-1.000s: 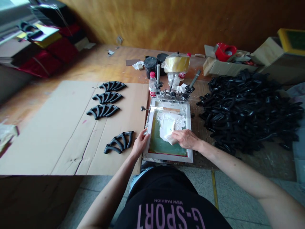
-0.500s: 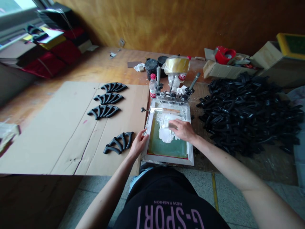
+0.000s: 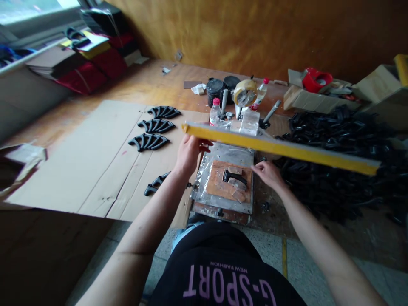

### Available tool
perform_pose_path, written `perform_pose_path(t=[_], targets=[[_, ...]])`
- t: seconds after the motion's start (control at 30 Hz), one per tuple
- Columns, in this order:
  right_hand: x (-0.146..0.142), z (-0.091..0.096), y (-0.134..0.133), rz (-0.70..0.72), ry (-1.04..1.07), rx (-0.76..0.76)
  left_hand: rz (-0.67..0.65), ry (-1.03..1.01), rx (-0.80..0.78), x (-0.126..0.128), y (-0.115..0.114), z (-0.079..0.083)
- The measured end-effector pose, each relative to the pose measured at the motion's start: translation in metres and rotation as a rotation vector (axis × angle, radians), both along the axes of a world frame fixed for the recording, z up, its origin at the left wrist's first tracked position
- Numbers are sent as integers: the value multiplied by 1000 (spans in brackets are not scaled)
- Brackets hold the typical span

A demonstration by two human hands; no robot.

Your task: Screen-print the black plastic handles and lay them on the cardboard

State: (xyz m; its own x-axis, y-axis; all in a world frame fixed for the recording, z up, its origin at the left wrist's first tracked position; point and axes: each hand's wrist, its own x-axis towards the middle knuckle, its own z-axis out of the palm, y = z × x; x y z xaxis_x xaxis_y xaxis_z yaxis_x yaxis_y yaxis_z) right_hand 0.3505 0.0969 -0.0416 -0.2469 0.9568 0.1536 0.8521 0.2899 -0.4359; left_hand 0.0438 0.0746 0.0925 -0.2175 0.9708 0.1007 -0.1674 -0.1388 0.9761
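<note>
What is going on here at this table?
A person's left hand holds a long yellow bar above a plate. The right hand is near a brown pad on the plate, with a black part lying on it. More black parts lie on cardboard and in a pile.

The wooden table (image 3: 127, 80) runs ahead of both hands. Left of the left hand (image 3: 191, 155) lies a broad cardboard sheet (image 3: 79, 170). Between the hands sits a foil-covered board (image 3: 199, 187). Right of the right hand (image 3: 267, 175) spreads a heap of black curved parts (image 3: 331, 136). Beyond the hands stand black tins (image 3: 215, 90) and a cardboard box (image 3: 314, 102).
</note>
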Motion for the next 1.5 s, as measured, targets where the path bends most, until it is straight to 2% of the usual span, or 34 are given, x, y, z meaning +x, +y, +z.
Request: perform_pose_path(t=[0.1, 0.17, 0.23, 0.33, 0.37, 0.4, 0.47, 0.57, 0.67, 0.83, 0.93, 1.03, 1.17, 1.27, 1.37, 1.5], targets=[[-33, -24, -30, 104, -159, -74, -26, -8, -34, 6, 7, 10], [-45, -25, -37, 119, -262, -164, -10, -32, -67, 8, -9, 1], [-49, -19, -35, 88, -260, -273, -105, -41, -205, 11, -39, -22], [-55, -7, -29, 60, -107, -371, -426, -61, -605, 20, -94, -69], [-63, -4, -30, 73, -54, -367, -442, -95, -704, 24, -109, -84], [-74, -1, -34, 100, -11, -347, -423, -150, -766, 28, -121, -97], [-106, 4, -50, 194, 23, -254, -309, -289, -783, 33, -134, -114], [-165, 9, -86, 404, -44, -23, -44, -475, -718, 27, -134, -126], [-215, 9, -112, 608, -109, 147, 247, -560, -712, 2, -134, -132], [-263, 9, -117, 925, -67, 170, 388, -550, -616, -55, -157, -151], [-278, 7, -109, 1042, -29, 106, 529, -478, -602, -87, -175, -166], [-284, -3, -90, 975, 13, 20, 617, -323, -727, -116, -190, -184], [-287, -23, -52, 831, -18, -70, 459, 51, -981, -148, -200, -202], [-291, -36, -34, 777, -93, -147, 327, 177, -1058, -167, -199, -204], [-299, -47, -28, 763, -133, -281, 256, 314, -1131, -182, -195, -200], [-309, -53, -30, 736, -74, -456, 215, 770, -1231, -185, -197, -197]])
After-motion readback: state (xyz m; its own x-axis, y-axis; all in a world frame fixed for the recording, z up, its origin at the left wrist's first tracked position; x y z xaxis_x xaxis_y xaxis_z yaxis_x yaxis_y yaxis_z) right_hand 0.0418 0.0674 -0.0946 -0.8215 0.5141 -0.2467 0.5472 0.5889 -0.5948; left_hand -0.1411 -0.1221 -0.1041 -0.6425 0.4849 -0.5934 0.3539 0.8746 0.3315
